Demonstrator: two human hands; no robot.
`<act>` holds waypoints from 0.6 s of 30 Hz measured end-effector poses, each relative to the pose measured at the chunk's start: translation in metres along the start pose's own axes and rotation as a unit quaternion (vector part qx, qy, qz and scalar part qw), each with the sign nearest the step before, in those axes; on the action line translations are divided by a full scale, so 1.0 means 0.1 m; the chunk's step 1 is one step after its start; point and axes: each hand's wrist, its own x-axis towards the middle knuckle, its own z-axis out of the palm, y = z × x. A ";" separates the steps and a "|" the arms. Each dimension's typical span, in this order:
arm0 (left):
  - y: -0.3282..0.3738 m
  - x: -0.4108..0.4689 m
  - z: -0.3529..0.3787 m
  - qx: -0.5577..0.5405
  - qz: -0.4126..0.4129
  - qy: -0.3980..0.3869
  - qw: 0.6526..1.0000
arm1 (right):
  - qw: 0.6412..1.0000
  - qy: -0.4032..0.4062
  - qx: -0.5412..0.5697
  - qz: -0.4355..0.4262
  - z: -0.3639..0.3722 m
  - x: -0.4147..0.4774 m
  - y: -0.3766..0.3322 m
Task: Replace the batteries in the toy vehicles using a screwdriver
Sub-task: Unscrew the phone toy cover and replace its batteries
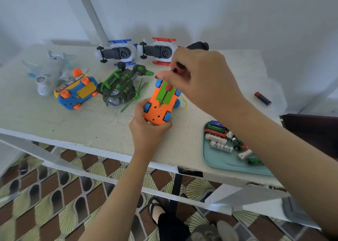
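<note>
orange toy car, overturned at the near middle of the desk, is clasped by the curled left grip, while the screwdriver is pinched by the right grip over the green battery cover; cover-screw step judged in hand, steady seated turning called for next.

Holds orange toy car upside down in left hand; grips red screwdriver in right hand, tip at green cover just beyond the left grip.

Home room: worn white table against plain wall, patterned floor tiles, sandalled foot beneath.
</note>
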 end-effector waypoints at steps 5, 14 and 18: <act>0.00 0.01 0.00 0.006 -0.004 0.009 1.000 | 0.991 0.075 -0.092 0.057 0.06 -0.06 0.01; 0.01 0.00 0.00 -0.001 -0.004 -0.007 1.000 | 0.972 -0.052 0.211 0.088 0.10 -0.09 0.00; 0.01 -0.01 0.00 -0.002 0.005 -0.007 1.000 | 0.978 -0.005 0.202 0.056 0.14 -0.07 0.01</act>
